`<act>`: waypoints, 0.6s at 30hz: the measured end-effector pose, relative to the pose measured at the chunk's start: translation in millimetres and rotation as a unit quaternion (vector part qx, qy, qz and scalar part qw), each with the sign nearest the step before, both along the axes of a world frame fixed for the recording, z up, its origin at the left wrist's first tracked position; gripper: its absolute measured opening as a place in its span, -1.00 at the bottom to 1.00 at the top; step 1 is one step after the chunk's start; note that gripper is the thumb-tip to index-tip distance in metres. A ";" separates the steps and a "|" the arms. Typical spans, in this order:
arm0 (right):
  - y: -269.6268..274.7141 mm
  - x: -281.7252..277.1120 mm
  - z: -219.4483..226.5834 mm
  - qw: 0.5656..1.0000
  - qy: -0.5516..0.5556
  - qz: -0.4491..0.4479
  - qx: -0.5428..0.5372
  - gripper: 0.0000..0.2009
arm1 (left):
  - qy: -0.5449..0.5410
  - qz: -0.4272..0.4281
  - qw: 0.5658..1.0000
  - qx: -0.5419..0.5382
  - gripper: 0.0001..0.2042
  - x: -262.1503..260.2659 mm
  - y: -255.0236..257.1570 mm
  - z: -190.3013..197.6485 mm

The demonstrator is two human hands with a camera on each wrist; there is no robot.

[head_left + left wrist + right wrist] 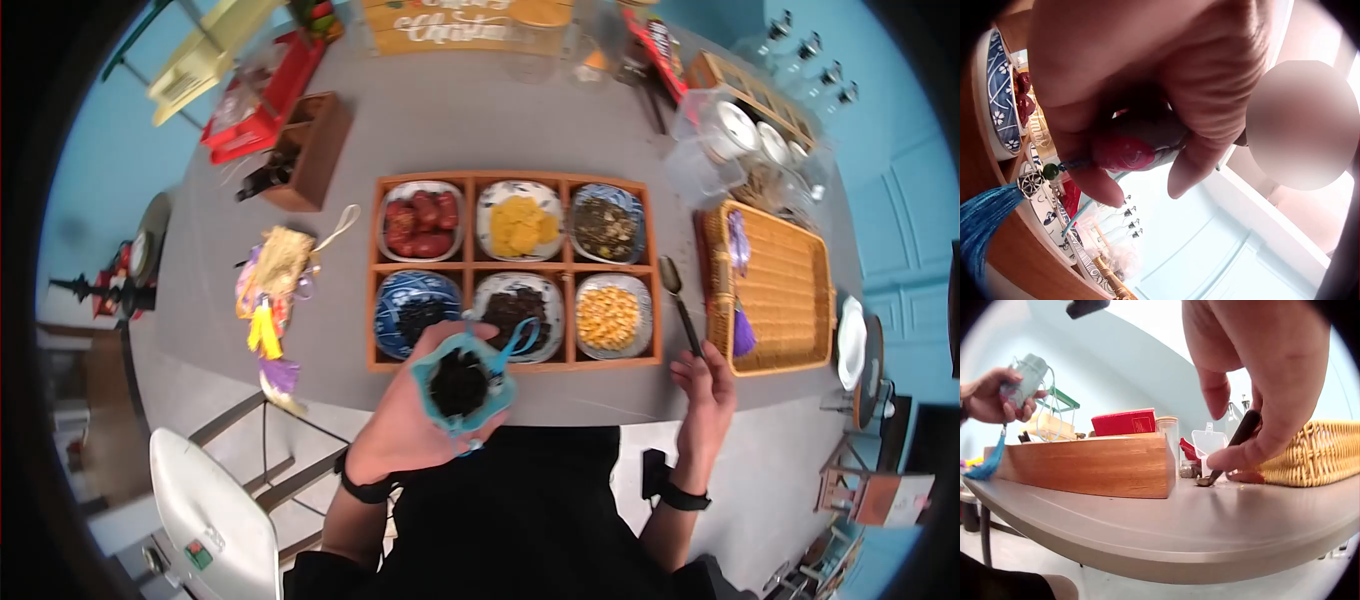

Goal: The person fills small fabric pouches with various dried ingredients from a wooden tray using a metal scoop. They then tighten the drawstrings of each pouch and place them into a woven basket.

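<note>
My left hand (400,435) grips a light blue drawstring pouch (430,395), its mouth facing up and dark dried herbs (459,385) showing inside. A blue tassel (988,215) and a green bead hang from it in the left wrist view. The pouch is held over the near edge of a wooden compartment box (468,267). To the right of that box, my right hand (706,400) pinches the black handle of a small spoon (684,318). In the right wrist view the spoon's bowl (1205,482) is down at the tabletop, with its handle slanting up among the fingers.
The box holds dishes of red dates (420,224), yellow slices (520,226), corn-like kernels (607,318) and dark dried herbs. A wicker tray (785,290) stands at the right. Finished-looking sachets (275,290) lie left, near a small wooden organizer (312,150). A white chair (215,500) is below left.
</note>
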State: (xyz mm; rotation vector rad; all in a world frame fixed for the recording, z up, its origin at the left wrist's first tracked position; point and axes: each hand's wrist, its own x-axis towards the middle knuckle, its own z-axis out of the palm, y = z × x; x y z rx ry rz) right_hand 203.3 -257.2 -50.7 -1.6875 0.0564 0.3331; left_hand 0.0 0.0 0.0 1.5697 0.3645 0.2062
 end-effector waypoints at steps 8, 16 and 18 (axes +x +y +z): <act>-3.2 -5.9 14.4 0.949 -0.226 0.054 -0.214 -0.69 | -0.013 0.096 0.994 0.054 -0.40 25.6 -8.0 8.3; 98.4 -65.3 96.2 0.888 -0.288 0.357 -0.016 -0.49 | -0.050 0.173 0.977 0.109 -0.28 46.6 -22.4 8.6; 120.5 -69.9 93.6 0.893 -0.293 0.341 -0.027 -0.54 | -0.043 0.151 0.973 0.168 -0.22 45.0 -21.3 6.8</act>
